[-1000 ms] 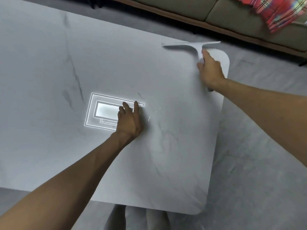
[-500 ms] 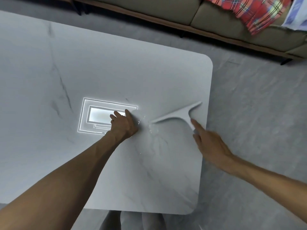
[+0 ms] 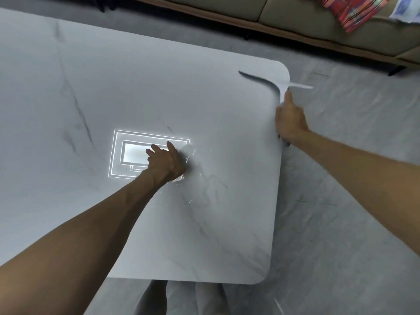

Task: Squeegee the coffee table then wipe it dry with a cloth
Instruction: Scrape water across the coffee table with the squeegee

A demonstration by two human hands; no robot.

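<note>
The white marble-look coffee table (image 3: 159,87) fills the left and middle of the view. My right hand (image 3: 289,120) grips the handle of a white squeegee (image 3: 268,81), whose blade lies blurred across the table's far right corner and overhangs the edge. My left hand (image 3: 167,161) rests on the tabletop near the middle, fingers spread forward over a bright reflection of a ceiling light. Small water streaks (image 3: 197,160) glint just right of that hand. No cloth for drying is in sight on the table.
A beige sofa (image 3: 284,17) with a wooden base runs along the far side, with a red plaid cloth (image 3: 354,10) draped on it. Grey covered floor (image 3: 341,212) lies to the right of the table. My legs show below the near edge.
The right hand pulled the squeegee from the far corner toward me to mid-table, then carried it back up to the far right corner. The left hand stayed planted.
</note>
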